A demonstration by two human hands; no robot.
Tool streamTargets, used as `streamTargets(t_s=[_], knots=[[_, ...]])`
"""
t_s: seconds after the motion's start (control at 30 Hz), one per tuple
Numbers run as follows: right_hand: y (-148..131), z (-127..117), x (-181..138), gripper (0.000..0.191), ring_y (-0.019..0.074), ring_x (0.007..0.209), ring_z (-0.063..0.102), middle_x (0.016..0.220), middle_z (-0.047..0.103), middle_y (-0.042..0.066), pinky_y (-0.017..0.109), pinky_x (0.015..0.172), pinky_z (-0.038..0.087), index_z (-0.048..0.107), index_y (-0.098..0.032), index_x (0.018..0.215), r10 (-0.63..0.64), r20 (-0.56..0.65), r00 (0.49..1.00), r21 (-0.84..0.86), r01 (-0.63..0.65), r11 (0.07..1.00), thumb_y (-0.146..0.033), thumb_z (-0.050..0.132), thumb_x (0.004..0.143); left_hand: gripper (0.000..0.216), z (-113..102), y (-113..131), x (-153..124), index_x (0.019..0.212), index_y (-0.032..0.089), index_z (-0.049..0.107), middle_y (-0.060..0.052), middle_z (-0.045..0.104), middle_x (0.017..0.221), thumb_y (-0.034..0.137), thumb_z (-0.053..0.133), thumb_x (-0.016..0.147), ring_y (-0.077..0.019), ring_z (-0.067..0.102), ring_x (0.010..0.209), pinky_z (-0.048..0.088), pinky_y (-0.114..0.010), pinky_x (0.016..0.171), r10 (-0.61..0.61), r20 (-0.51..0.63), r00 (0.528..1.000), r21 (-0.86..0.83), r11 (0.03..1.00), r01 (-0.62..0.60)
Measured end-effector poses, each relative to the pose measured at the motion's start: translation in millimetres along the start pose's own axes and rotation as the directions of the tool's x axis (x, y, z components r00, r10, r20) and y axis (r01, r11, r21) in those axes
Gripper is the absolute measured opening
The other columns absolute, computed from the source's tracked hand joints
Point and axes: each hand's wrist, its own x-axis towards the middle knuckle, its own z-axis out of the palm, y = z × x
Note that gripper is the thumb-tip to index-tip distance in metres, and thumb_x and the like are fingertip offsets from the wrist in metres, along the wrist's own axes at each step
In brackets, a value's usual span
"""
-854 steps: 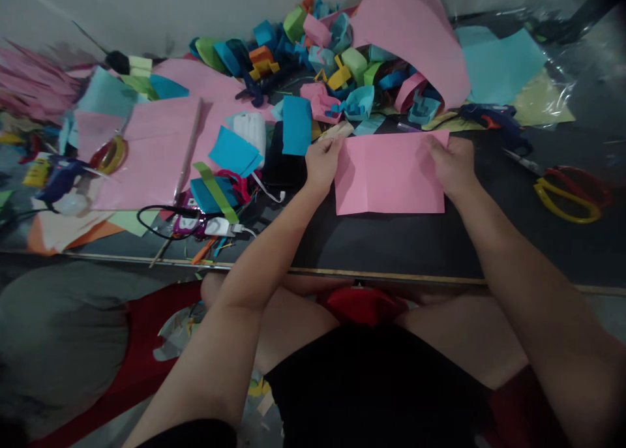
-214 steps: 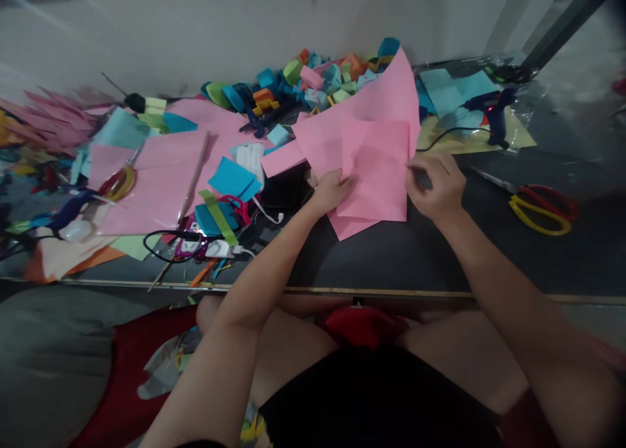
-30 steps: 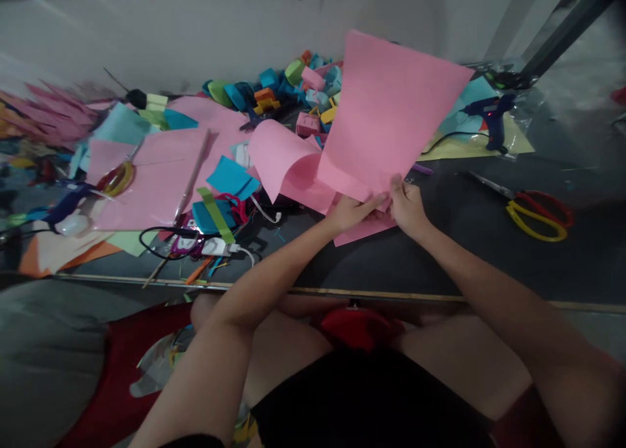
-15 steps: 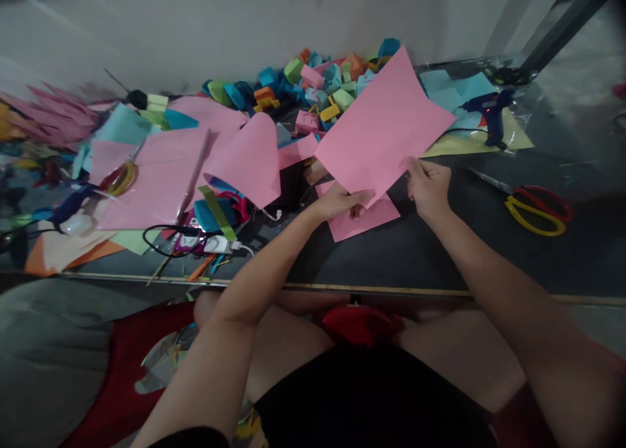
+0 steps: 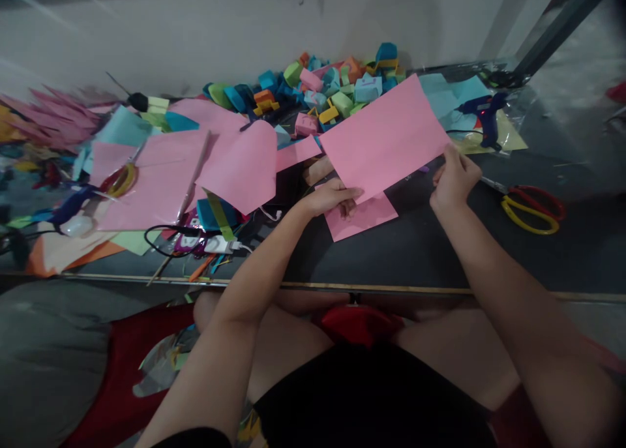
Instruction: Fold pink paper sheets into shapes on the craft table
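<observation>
A pink sheet of paper [image 5: 386,138] is held up above the dark table, tilted, between my two hands. My left hand [image 5: 332,199] pinches its lower left corner, thumb on top. At its lower right corner, my right hand [image 5: 454,177] grips the edge between thumb and fingers. Beneath the sheet lies a smaller pink paper piece [image 5: 362,221], partly covered by the sheet and my left hand. Scissors with red and yellow handles [image 5: 531,210] rest just right of my right hand, their blades partly hidden by it.
Small folded paper shapes [image 5: 332,96] are heaped along the wall. A blue glue gun [image 5: 489,119] stands back right. To the left are pink sheets [image 5: 151,174], other scissors [image 5: 120,179], a second glue gun [image 5: 73,203] and a power strip [image 5: 200,240] with cables. The table's edge [image 5: 391,289] runs before my lap.
My right hand has moved right, from the sheet's lower edge to its right corner. The sheet has turned clockwise and sunk lower. My left hand has shifted slightly left, still pinching it.
</observation>
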Motion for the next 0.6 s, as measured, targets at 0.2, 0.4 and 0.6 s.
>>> streamTargets(t_s=[0.2, 0.4, 0.6], knots=[[-14.1, -1.5, 11.0, 0.02, 0.0073, 0.036, 0.028, 0.04, 0.032, -0.013, 0.029, 0.041, 0.021, 0.058, -0.022, 0.069, 0.075, -0.179, 0.981, 0.044, -0.069, 0.997, -0.013, 0.064, 0.086, 0.034, -2.9, -1.3, 2.4, 0.072, 0.013, 0.062, -0.004, 0.068, 0.056, 0.038, 0.075, 0.091, -0.0102, 0.063, 0.045, 0.05, -0.02, 0.044, -0.005, -0.072, 0.997, -0.039, 0.999, 0.002], [-0.1, -15.0, -3.3, 0.025, 0.0169, 0.068, 0.061, 0.078, 0.065, 0.0, 0.034, 0.061, 0.047, 0.069, -0.025, 0.102, -0.653, 0.376, 0.657, -0.166, 0.741, 0.65, -0.038, 0.077, 0.082, 0.028, 6.1, 5.9, 4.1, 0.072, 0.015, 0.058, 0.0, 0.064, 0.051, 0.024, 0.063, 0.098, -0.0082, 0.059, 0.04, 0.044, -0.017, 0.041, -0.041, -0.189, 0.981, -0.118, 0.993, 0.019], [4.0, -9.1, -35.8, 0.013, 0.0206, 0.091, 0.068, 0.09, 0.072, 0.0, 0.043, 0.088, 0.047, 0.072, -0.028, 0.08, -0.623, 0.762, 0.175, -0.044, 0.975, 0.219, -0.031, 0.071, 0.093, 0.043, 15.3, 5.0, -0.2, 0.07, 0.016, 0.059, -0.003, 0.063, 0.052, 0.041, 0.048, 0.104, -0.0108, 0.056, 0.042, 0.043, -0.022, 0.043, -0.014, -0.12, 0.993, 0.02, 1.0, 0.017]])
